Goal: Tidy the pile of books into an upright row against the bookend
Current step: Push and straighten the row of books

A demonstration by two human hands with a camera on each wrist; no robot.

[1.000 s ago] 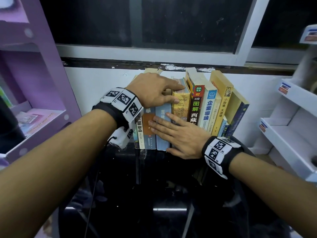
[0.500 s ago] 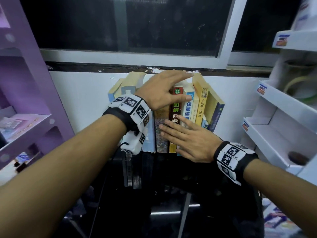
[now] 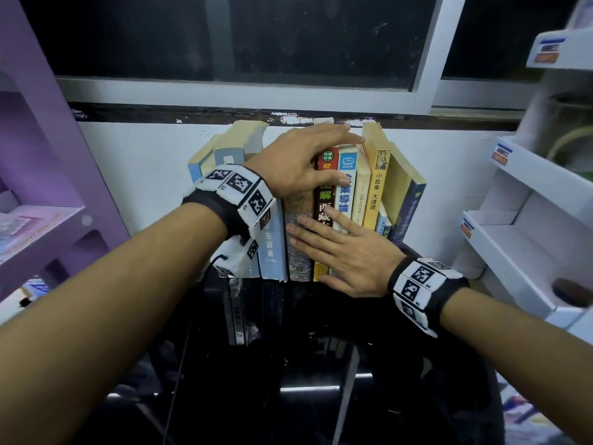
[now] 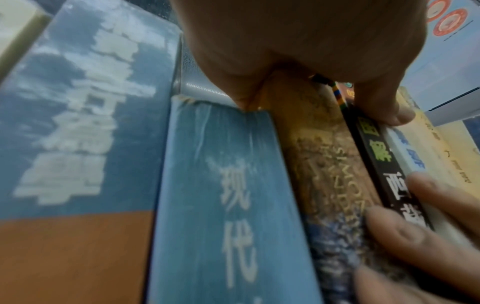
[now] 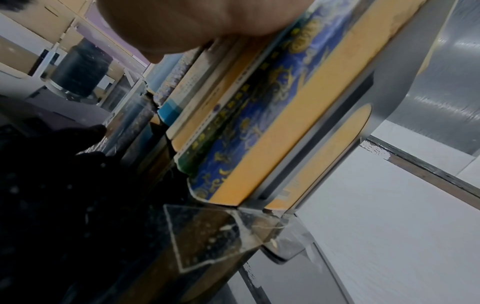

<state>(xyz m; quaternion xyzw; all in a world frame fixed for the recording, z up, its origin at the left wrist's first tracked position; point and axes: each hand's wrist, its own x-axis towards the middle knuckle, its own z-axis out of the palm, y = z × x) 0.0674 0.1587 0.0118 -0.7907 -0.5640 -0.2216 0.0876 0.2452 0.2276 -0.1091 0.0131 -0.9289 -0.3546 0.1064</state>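
- Since the earlier pictures, the left hand (image 3: 298, 165) has been sliding rightward along the tops of the books, from the tan spine to the red-and-black one, while the right hand (image 3: 346, 255) has been staying flat on the lower spines.
- Nearest, the black table (image 3: 288, 364) is carrying the row of books (image 3: 349, 200) at its far edge, by the white wall (image 3: 134, 168).
- On the row's lower front, the right hand is lying released, fingers straight and spread, pressing across the tan book (image 3: 298, 239) and the red-and-black book (image 3: 325, 203).
- Above it, the left hand is draping over the tops, fingers reaching behind and thumb pressing the spines; it is grasping the upper ends of the middle books.
- Long axes are running roughly vertical, though the left books are tilting left and the right ones right, fanning apart at the top.
- Farthest right, the clear bookend (image 5: 311, 162) is touching the outermost yellow-and-blue book (image 5: 262, 127).
- Judging from this, the bookend lies right of both hands, with the right hand nearer, so the coming push probably goes rightward to close the fan.
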